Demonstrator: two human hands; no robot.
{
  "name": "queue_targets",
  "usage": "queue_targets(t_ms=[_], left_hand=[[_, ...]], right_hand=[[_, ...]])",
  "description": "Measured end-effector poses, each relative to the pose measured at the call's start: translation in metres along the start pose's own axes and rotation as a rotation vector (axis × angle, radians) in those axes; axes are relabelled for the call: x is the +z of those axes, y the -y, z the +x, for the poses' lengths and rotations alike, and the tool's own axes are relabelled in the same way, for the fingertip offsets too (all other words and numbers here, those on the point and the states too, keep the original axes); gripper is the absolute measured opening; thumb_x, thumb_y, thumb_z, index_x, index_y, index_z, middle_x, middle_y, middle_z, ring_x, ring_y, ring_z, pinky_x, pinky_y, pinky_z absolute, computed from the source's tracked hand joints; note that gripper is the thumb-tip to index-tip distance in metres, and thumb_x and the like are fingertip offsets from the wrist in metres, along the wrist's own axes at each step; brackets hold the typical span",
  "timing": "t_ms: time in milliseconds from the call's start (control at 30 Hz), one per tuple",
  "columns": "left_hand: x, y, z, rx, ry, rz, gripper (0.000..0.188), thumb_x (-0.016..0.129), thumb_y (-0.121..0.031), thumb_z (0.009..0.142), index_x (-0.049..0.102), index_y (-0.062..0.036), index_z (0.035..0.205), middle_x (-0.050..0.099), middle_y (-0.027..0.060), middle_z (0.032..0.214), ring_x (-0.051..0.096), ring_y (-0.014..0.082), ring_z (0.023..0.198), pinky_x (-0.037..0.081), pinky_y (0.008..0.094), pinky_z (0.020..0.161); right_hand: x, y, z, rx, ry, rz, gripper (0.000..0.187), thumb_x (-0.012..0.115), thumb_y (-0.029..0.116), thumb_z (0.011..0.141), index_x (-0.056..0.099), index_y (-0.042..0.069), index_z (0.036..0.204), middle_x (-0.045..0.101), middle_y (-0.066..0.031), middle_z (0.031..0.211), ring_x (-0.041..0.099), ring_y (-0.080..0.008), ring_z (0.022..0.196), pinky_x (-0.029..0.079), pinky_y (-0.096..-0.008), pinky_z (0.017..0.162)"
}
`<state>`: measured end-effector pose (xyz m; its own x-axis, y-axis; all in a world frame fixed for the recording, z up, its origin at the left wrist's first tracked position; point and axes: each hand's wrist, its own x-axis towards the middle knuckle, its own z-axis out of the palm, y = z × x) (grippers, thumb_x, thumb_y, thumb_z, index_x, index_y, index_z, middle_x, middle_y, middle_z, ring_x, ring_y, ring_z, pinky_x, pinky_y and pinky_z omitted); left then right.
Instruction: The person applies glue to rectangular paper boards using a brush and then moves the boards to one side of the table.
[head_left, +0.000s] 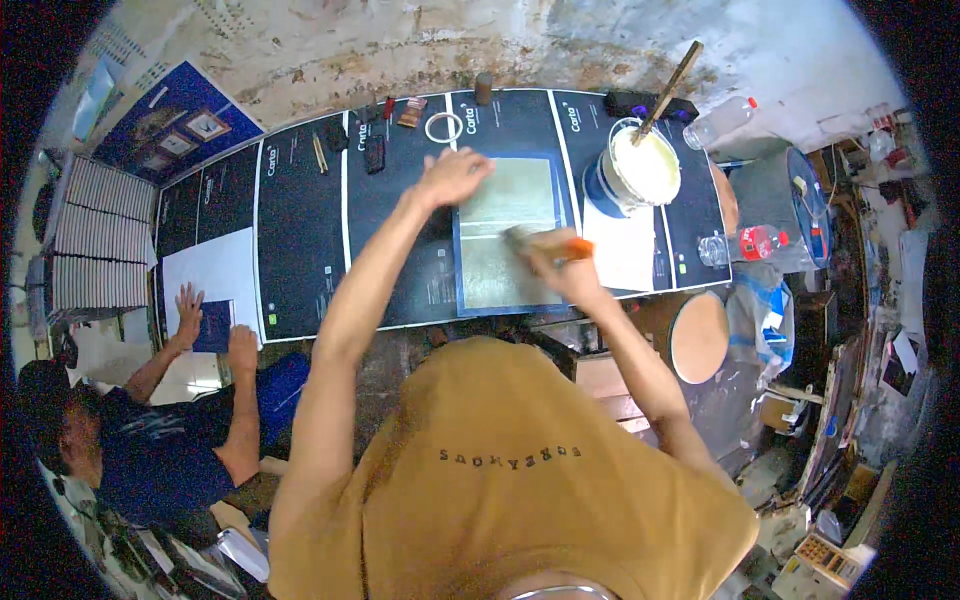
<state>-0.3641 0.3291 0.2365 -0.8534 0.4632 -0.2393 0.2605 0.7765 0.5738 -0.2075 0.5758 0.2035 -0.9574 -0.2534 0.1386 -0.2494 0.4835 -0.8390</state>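
A blue cover sheet [459, 270] lies on the dark table with two pale grey-green boards [505, 190] on it, a narrow strip between them. The lower board looks wet and shiny. At the sheet's upper left corner rests my left hand [455, 178], its fingers stretched out and touching the edge. Over the lower board, my right hand [560, 265] is closed around an orange-handled brush [580, 249]; its bristle end is smeared by motion. A bucket of creamy white paste [645, 172] stands to the right, with a wooden stick [668, 92] leaning in it.
White paper [618, 250] lies under the bucket. A tape roll [443, 127] and small tools are along the back edge. Plastic bottles [722, 122] stand right. At far left, a co-worker's hands [188, 315] press a dark blue book [213, 327] beside stacked boards [105, 235].
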Motion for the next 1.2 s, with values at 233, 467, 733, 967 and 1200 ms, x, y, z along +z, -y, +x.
queue_targets(t_ms=[233,467,733,967,1200], left_hand=[[0.004,0.022,0.068,-0.202,0.357,0.244,0.089,0.022,-0.075,0.096,0.055,-0.0052,0.141,0.044,0.0198,0.152,0.033,0.0399,0.146,0.008,0.0712,0.115],[-0.003,0.017,0.071,-0.223,0.466,0.269,0.074,0.043,-0.064,0.093,0.056,-0.0089,0.141,0.047,0.0135,0.152,0.037,0.0358,0.144,0.013,0.0683,0.116],[0.074,0.025,-0.064,0.029,-0.394,0.146,0.064,0.079,-0.041,0.069,0.057,-0.0063,0.119,0.052,0.0139,0.116,0.050,0.0349,0.113,0.041,0.0550,0.090],[0.092,-0.016,-0.096,-0.024,0.115,0.344,0.087,0.081,-0.049,0.067,0.052,0.0035,0.129,0.052,0.0185,0.132,0.047,0.0342,0.126,0.037,0.0599,0.102],[0.089,-0.033,-0.098,-0.135,0.201,0.328,0.089,0.082,-0.047,0.068,0.049,0.0040,0.133,0.050,0.0183,0.136,0.046,0.0349,0.131,0.031,0.0649,0.109]], right_hand=[[0.094,0.072,0.076,-0.121,-0.019,-0.706,0.056,0.072,0.014,0.071,0.066,0.023,0.126,0.067,-0.0064,0.103,0.060,-0.0271,0.102,0.047,-0.0443,0.083],[0.121,0.114,0.007,-0.219,0.318,-0.465,0.032,0.072,0.019,0.081,0.074,0.015,0.113,0.073,-0.0077,0.101,0.064,-0.0282,0.095,0.050,-0.0432,0.081],[-0.054,0.007,-0.026,0.409,-0.868,0.117,0.024,0.073,0.022,0.090,0.066,-0.001,0.092,0.064,-0.0043,0.087,0.058,-0.0117,0.078,0.048,-0.0299,0.073],[0.035,-0.021,0.086,0.194,-0.508,0.101,0.038,0.072,0.040,0.088,0.074,0.003,0.099,0.074,-0.0171,0.095,0.071,-0.0280,0.090,0.053,-0.0404,0.082],[0.039,-0.062,0.125,0.249,-0.230,-0.178,0.046,0.068,0.053,0.086,0.074,0.007,0.091,0.071,-0.0173,0.078,0.072,-0.0322,0.074,0.054,-0.0435,0.065]])
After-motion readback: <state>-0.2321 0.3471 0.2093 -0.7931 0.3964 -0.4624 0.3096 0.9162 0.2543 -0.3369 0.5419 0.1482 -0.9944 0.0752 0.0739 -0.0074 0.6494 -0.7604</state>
